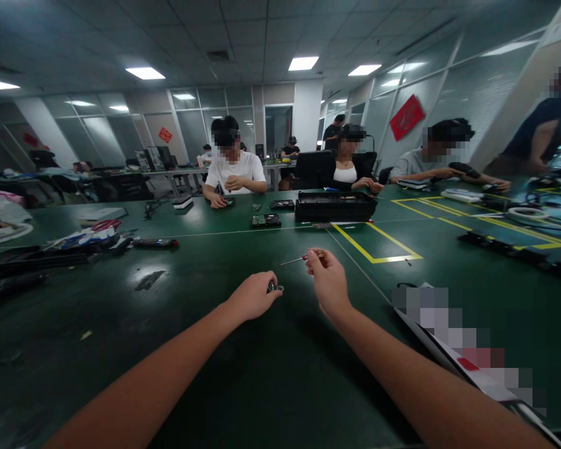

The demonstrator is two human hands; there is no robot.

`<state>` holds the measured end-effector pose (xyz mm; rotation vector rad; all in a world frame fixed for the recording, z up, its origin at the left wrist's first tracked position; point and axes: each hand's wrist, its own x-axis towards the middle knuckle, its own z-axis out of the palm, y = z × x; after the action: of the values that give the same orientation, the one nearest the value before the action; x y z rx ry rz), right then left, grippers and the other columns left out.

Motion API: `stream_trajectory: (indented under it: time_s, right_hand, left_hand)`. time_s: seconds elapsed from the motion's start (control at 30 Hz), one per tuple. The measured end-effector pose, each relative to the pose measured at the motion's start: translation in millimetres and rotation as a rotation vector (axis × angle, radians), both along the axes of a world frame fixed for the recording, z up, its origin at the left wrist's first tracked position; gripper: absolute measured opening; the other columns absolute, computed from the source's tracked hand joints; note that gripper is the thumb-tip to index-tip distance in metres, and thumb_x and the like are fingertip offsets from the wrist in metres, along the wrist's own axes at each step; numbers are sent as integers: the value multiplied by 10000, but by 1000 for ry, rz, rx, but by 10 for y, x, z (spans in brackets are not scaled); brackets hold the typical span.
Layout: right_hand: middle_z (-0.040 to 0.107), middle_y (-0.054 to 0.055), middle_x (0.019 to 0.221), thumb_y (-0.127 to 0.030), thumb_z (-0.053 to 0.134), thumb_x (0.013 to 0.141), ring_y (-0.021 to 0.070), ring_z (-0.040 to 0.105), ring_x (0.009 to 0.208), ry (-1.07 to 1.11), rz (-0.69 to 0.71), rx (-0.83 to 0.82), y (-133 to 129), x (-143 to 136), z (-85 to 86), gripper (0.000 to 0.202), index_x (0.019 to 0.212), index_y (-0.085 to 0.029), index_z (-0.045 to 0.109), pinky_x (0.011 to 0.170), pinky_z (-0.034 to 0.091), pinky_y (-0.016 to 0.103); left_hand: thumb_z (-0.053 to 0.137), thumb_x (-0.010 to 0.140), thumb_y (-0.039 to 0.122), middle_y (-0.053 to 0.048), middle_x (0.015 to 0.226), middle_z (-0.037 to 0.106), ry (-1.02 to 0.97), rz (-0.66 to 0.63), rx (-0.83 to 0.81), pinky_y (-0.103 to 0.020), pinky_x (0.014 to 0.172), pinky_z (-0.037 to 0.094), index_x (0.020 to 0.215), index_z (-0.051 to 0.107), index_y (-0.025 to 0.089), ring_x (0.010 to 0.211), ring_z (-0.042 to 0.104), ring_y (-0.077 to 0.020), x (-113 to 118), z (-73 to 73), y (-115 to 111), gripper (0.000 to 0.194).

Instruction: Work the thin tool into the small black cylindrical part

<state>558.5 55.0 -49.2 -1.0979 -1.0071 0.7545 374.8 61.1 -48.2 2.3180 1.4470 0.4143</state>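
Observation:
Near the middle of the green table [206, 374], my left hand [256, 295] is closed around a small metal part [275, 287], mostly hidden by the fingers. To its right, my right hand [327, 280] grips a thin screwdriver [293, 260] with a red end at the handle. The shaft points left, above and to the right of the small part, and does not touch it. Farther back lies a green circuit board in a dark frame [266, 221].
A long black case [335, 206] stands beyond my hands. Red-handled scissors [106, 226] and assorted tools lie at the left, with a dark screwdriver-like tool [156, 243] nearby. A white-edged flat item [449, 349] is at the right. Several people sit across the table.

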Motion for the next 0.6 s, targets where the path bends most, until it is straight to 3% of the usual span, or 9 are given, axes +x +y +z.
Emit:
stream_trajectory:
  time_s: [0.13,0.33,0.47,0.6]
  right_hand:
    - [643,31,805,-462,624,830,190,570,736,-17,0,-14,18,8,-22,287,934,-197,658,677,446,332]
    - [627,21,761,-472,626,827,181,551,694,-41,17,-25,-3,-2,-8,291,916,-197,664,657,436,326]
    - [630,23,757,-464,623,829,181,550,689,-56,34,-44,-44,-8,26,288,906,-191,670,661,436,329]
    - [637,27,781,-475,610,838,185,556,709,-70,48,-54,-34,-4,10,301,928,-195,677,674,436,333]
  left_hand:
    - [582,895,386,-90,1160,635,190,-59,37,-343,814,459,1248,599,214,1027,599,-252,90,-45,147,393]
    - [569,898,367,-88,1060,653,314,-182,62,-343,767,449,1050,674,202,970,609,-257,94,4,205,247]
    - [557,894,398,-60,999,665,135,-136,50,-315,724,436,1038,644,211,900,618,-224,-127,11,198,252]
    - [570,849,393,-38,941,661,-128,82,59,-296,713,425,984,638,208,840,610,-199,-549,32,259,239]
